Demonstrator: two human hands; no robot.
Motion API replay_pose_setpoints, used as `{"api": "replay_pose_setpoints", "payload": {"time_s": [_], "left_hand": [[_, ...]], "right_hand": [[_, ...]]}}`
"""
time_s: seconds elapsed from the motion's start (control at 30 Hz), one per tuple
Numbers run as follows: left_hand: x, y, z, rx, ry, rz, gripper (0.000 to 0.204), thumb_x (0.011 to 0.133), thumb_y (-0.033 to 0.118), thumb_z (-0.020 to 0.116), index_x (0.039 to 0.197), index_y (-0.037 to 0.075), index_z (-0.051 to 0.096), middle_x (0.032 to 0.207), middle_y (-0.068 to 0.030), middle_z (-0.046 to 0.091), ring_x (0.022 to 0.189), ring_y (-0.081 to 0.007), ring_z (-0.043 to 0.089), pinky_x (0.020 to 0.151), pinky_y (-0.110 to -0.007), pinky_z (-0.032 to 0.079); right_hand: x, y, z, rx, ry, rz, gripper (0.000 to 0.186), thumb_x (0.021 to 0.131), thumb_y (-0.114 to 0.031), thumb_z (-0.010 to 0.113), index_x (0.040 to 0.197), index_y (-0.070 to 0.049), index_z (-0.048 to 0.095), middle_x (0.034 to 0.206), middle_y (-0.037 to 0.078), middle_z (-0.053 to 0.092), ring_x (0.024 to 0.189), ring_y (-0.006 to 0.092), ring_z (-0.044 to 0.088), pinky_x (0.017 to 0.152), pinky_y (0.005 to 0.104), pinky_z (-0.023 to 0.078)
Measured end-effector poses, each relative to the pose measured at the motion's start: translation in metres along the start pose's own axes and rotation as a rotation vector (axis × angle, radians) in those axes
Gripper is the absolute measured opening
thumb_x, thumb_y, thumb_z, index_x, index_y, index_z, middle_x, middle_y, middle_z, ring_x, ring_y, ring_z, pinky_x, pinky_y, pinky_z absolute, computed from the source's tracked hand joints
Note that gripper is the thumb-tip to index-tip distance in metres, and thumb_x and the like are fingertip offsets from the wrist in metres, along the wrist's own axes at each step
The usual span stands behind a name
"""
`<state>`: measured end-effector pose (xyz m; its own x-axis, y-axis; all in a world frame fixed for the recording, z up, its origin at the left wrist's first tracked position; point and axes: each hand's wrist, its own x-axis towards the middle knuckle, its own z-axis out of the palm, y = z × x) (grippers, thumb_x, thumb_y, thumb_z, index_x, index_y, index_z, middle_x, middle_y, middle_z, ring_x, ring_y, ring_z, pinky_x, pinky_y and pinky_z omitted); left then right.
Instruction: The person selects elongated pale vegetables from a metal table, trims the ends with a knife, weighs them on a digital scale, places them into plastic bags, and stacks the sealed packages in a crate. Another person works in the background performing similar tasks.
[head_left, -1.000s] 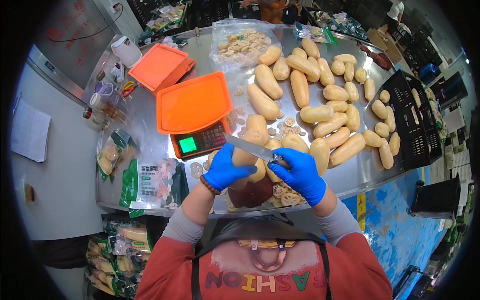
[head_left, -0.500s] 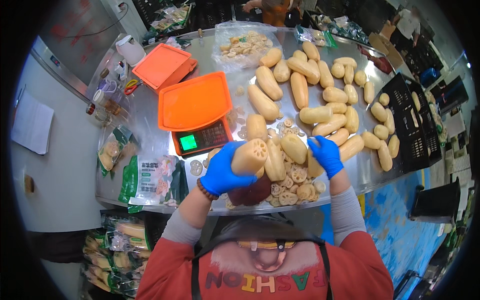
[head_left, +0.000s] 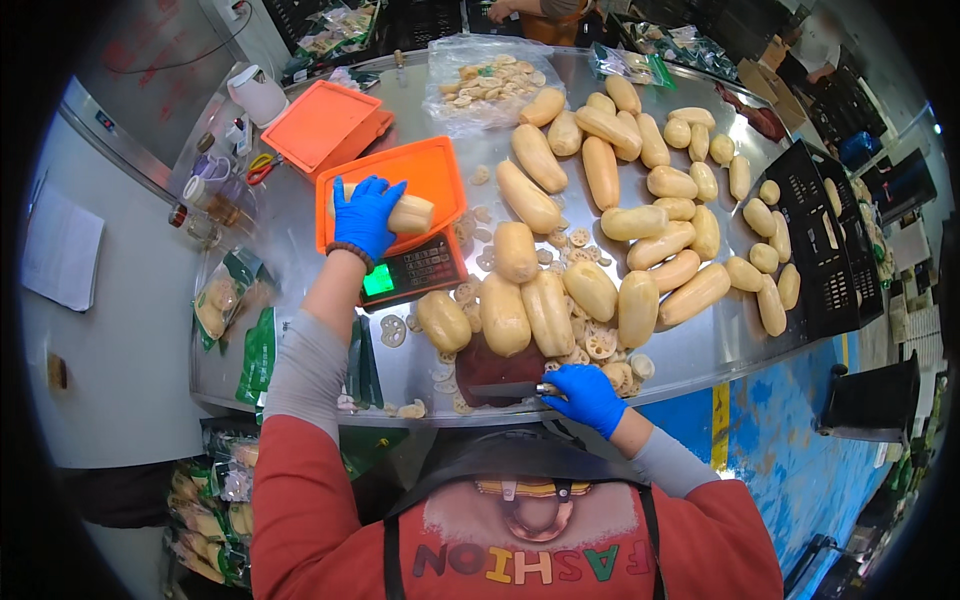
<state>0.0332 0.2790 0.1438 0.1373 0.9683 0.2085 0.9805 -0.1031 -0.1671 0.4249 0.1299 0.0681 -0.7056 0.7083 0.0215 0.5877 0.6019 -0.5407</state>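
My left hand [head_left: 365,218], in a blue glove, is closed round a peeled lotus root [head_left: 410,214] on the orange tray [head_left: 440,170] of a digital scale [head_left: 425,268] with a lit green display. Gripped by its handle in my gloved right hand [head_left: 590,396] is a knife [head_left: 505,389]. Its blade lies over a dark red cutting board [head_left: 495,370] at the near table edge. Several lotus root pieces [head_left: 505,315] stand just beyond the board. Cut slices and end pieces [head_left: 600,342] are scattered around and beneath them.
Many peeled lotus roots [head_left: 600,172] cover the table's right half, beside a black crate [head_left: 825,240]. At the back lies a clear bag of slices [head_left: 495,85]. Scissors [head_left: 262,168], bottles [head_left: 215,200] and an orange-lidded box [head_left: 322,125] stand left; printed packs [head_left: 225,300] lie nearer.
My left hand has carried the lotus root from above the board to the scale tray. My right hand has moved from the roots down to the knife and grasped it.
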Motion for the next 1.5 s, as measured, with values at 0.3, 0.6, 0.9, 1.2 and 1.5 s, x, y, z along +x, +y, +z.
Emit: {"api": "replay_pose_setpoints", "payload": {"time_s": [0.3,0.6,0.9,1.2,1.5], "left_hand": [[-0.031,0.027,0.015,-0.236,0.286,-0.213,0.08,0.066,0.016,0.07,0.138,0.017,0.034,0.137,-0.0119,0.037,0.127,-0.0317,0.035,0.105,-0.05,0.024],[-0.242,0.043,0.081,-0.604,0.219,-0.648,0.054,0.069,0.021,0.073,0.117,0.005,0.053,0.112,-0.016,0.055,0.103,-0.0333,0.051,0.089,-0.041,0.041],[-0.3,0.043,0.081,-0.621,0.252,-0.945,0.046,0.071,0.028,0.074,0.107,0.005,0.058,0.099,-0.0134,0.058,0.091,-0.0315,0.054,0.079,-0.04,0.044],[-0.296,0.05,0.083,-0.507,0.156,-0.932,0.035,0.071,0.019,0.071,0.103,0.007,0.06,0.101,-0.0132,0.058,0.097,-0.0324,0.053,0.084,-0.04,0.043],[-0.301,0.037,0.097,-0.644,0.247,-1.078,0.017,0.082,0.019,0.059,0.093,0.007,0.065,0.088,-0.0147,0.061,0.081,-0.0293,0.06,0.074,-0.038,0.047]], "right_hand": [[0.005,-0.016,0.01,0.034,0.228,0.029,0.028,0.073,-0.018,0.067,0.098,-0.007,0.06,0.091,0.014,0.062,0.081,0.032,0.06,0.069,0.0415,0.048],[0.051,-0.026,-0.013,0.274,0.301,0.021,0.025,0.075,-0.012,0.067,0.099,-0.008,0.063,0.092,0.013,0.063,0.083,0.03,0.061,0.072,0.0376,0.048],[0.221,-0.054,-0.032,0.337,0.407,-0.293,0.03,0.076,-0.008,0.067,0.105,-0.008,0.062,0.098,0.011,0.063,0.093,0.0273,0.059,0.081,0.035,0.046],[0.334,-0.044,-0.006,-0.137,0.423,-0.367,0.069,0.071,-0.022,0.071,0.132,-0.014,0.04,0.127,0.017,0.045,0.113,0.0343,0.048,0.094,0.0411,0.04],[0.355,-0.015,-0.002,0.608,0.137,-0.084,0.063,0.076,-0.025,0.066,0.131,-0.008,0.041,0.112,0.013,0.057,0.099,0.0293,0.056,0.085,0.0375,0.046]]}}
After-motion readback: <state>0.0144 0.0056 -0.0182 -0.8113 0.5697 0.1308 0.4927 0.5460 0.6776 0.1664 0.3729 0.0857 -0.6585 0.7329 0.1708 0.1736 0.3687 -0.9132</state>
